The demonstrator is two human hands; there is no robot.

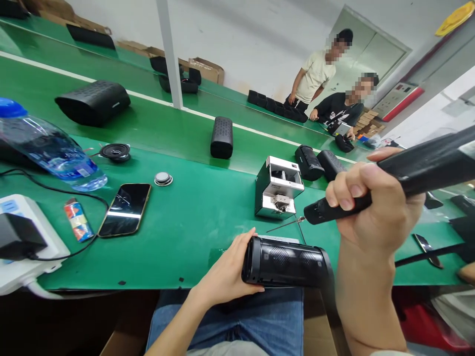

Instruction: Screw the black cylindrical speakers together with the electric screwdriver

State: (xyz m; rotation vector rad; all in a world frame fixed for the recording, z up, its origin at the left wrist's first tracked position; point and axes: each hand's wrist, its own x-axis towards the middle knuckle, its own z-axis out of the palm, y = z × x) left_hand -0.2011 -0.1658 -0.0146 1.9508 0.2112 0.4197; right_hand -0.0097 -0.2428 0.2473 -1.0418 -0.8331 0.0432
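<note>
My left hand (232,267) grips the left end of a black speaker housing (293,262), which lies on its side at the table's front edge, with perforated patches facing me. Wrapped in the fingers of my right hand (374,202) is a black electric screwdriver (426,165), raised and slanted down to the left. Its long thin bit (284,226) points left above the housing, apart from it. Just behind stands a small white and black screw feeder (279,190). Whether a screw sits on the bit's tip is too small to tell.
To the left are a phone (126,210), a lighter (78,220), a water bottle (52,148), a loose speaker driver (115,152) and a power strip (22,257) with cables. More black speakers (221,137) stand along the belt. Two people (315,74) are at the far side.
</note>
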